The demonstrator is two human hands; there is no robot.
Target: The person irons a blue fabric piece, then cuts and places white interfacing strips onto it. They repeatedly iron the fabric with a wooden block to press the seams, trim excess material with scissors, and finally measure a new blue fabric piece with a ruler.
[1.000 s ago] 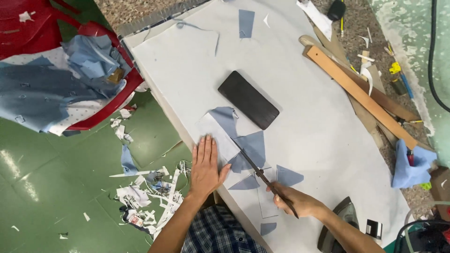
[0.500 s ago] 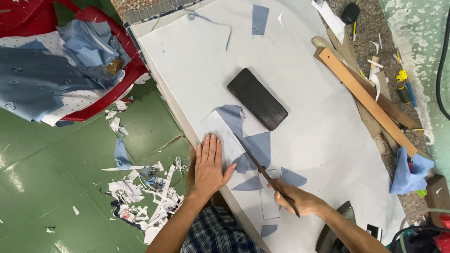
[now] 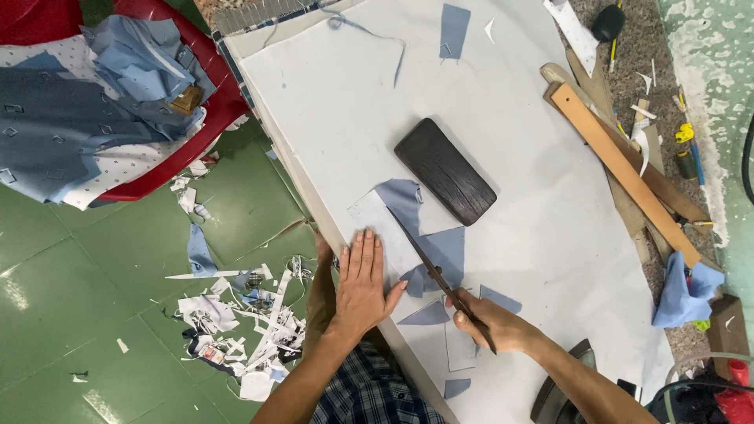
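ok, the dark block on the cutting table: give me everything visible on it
The dark block is a flat, rounded-corner rectangle, near black with a fine streaked grain; it looks like wood, though that is not certain. It lies flat and diagonal on the pale table cover, long axis running from upper left to lower right. Its lower left edge sits beside, maybe just on, the blue fabric piece. Neither hand touches it; the scissors point towards it from below.
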